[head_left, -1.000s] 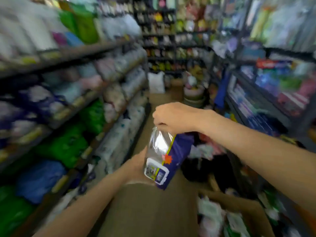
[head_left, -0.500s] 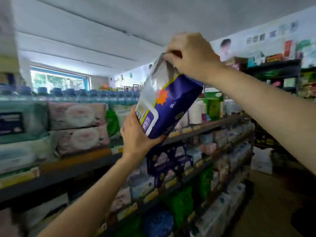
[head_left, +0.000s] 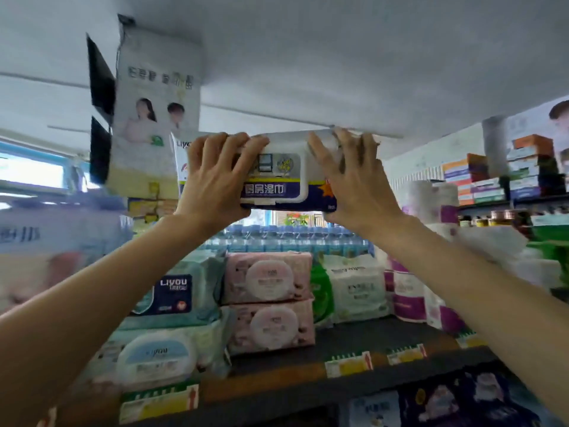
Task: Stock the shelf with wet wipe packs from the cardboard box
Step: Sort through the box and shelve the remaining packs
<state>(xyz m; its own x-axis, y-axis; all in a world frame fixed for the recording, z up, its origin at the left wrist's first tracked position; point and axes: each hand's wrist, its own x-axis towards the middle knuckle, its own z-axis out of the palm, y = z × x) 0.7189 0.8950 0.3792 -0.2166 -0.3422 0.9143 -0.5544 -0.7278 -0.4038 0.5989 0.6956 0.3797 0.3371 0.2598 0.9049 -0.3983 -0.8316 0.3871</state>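
A blue and white wet wipe pack (head_left: 278,177) with a white flip lid is held high above the top shelf, lid facing me. My left hand (head_left: 212,183) grips its left end with fingers curled over the top edge. My right hand (head_left: 354,183) grips its right end the same way. Below the pack, the top shelf (head_left: 348,343) carries two stacked pink wipe packs (head_left: 268,303), teal and blue packs (head_left: 172,300) on the left and a green and white pack (head_left: 354,288) on the right. The cardboard box is out of view.
Rows of water bottles (head_left: 289,238) stand behind the packs. A hanging sign (head_left: 154,112) drops from the ceiling at upper left. Paper rolls (head_left: 431,195) and stacked boxes (head_left: 492,171) sit at right. Dark blue packs (head_left: 455,399) fill the shelf below.
The pack rose from waist height to above the top shelf and turned flat with its lid toward me. My left hand shifted from under the pack to its left end.
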